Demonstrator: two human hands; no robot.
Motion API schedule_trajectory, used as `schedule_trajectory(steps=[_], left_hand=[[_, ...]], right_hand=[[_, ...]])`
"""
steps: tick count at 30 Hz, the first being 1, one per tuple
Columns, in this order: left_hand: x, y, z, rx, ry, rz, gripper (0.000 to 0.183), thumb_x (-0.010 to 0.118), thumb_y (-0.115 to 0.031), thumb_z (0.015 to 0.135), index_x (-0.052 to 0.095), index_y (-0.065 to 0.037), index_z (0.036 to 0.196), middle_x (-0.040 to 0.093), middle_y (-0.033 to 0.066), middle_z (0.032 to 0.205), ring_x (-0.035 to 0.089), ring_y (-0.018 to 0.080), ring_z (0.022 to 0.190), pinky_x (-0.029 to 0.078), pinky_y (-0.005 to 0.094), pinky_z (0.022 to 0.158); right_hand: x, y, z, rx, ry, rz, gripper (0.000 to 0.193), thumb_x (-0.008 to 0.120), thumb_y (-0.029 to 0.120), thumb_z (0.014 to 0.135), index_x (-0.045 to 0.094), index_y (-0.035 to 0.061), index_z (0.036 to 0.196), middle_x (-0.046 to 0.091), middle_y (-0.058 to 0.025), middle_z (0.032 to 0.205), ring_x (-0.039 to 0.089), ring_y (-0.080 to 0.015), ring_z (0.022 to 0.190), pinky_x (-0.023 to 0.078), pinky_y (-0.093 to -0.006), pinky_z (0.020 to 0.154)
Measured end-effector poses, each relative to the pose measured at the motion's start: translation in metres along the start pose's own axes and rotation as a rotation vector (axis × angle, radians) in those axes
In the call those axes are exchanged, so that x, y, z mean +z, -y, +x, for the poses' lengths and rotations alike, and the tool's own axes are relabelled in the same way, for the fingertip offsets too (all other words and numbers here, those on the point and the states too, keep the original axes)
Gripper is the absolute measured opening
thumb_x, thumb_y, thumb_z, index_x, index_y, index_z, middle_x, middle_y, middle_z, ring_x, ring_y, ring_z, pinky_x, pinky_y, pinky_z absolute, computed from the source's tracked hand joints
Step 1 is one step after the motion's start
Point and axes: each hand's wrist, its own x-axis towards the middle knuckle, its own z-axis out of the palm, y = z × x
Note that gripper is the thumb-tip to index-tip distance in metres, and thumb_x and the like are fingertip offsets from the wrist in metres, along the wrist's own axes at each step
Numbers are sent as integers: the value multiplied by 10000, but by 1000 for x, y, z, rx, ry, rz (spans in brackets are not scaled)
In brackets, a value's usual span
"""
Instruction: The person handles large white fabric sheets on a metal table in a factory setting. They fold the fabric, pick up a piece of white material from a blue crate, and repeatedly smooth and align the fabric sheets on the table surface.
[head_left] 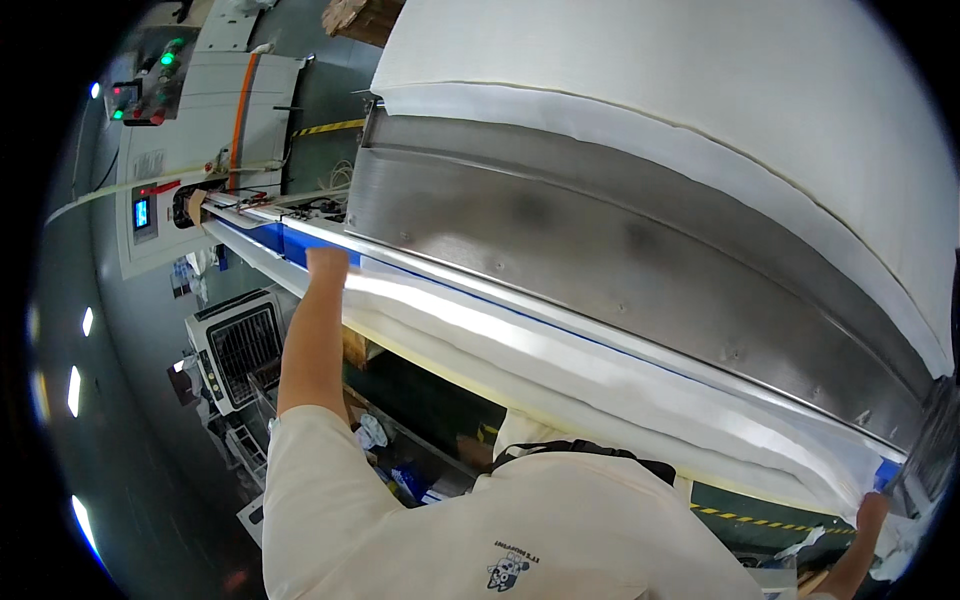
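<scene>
A long white sheet of fabric [560, 345] stretches across in front of me, rippled along its near side, over a blue conveyor belt [270, 236] that shows at both ends. At its left end, my left hand [327, 262] is closed on the fabric's edge, its fingertips partly hidden. Far to the right, my right hand [872, 512] is closed at the opposite end of the same fabric, beside a small blue patch of belt. Between the hands, the fabric's near edge hangs toward my body.
Beyond the belt runs a curved steel panel [560, 230] under a large white padded roll [680, 60]. A white machine cabinet [190, 150] with a lit screen stands at the far left. Below it are an air cooler [238, 348] and a cluttered bin [400, 455].
</scene>
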Motion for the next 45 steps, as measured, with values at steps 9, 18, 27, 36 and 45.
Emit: schedule_trajectory(steps=[9, 18, 27, 36, 45], left_hand=[[-57, -25, 3, -136, -206, -581, 276, 507, -114, 847, 628, -66, 1090, 628, 163, 1134, 585, 347, 1067, 460, 421, 914], [-97, -95, -39, 271, -511, -327, 141, 556, -164, 828, 631, -79, 912, 640, 150, 901, 625, 358, 836, 499, 468, 711], [-109, -86, -24, 322, -512, -352, 193, 568, -171, 831, 618, -60, 980, 638, 148, 930, 618, 348, 882, 490, 456, 767], [-143, -110, -31, 71, -431, -489, 212, 546, -235, 855, 628, -114, 1009, 648, 125, 949, 619, 329, 894, 496, 446, 745], [-109, -127, 45, 75, -971, -700, 380, 527, -325, 897, 552, -65, 1172, 569, 162, 1172, 530, 325, 1088, 400, 466, 942]], right_hand=[[41, -19, -31, -128, 157, -242, 242, 621, 255, 752, 676, 125, 949, 643, -78, 1029, 588, -220, 1023, 465, -400, 812], [-79, 19, -32, 35, 68, 399, 314, 602, 230, 738, 632, 82, 1013, 663, -157, 995, 625, -345, 964, 494, -459, 827], [-123, 46, -5, -193, -125, 458, 379, 705, 356, 710, 634, 87, 967, 660, -131, 950, 627, -340, 918, 502, -449, 775], [-141, 82, -24, -64, -213, 573, 446, 665, 441, 769, 624, 59, 996, 635, -153, 992, 604, -343, 953, 487, -457, 794], [-264, 179, -43, -225, -467, 648, 175, 578, 239, 856, 611, 69, 876, 633, -145, 883, 612, -350, 824, 490, -459, 691]])
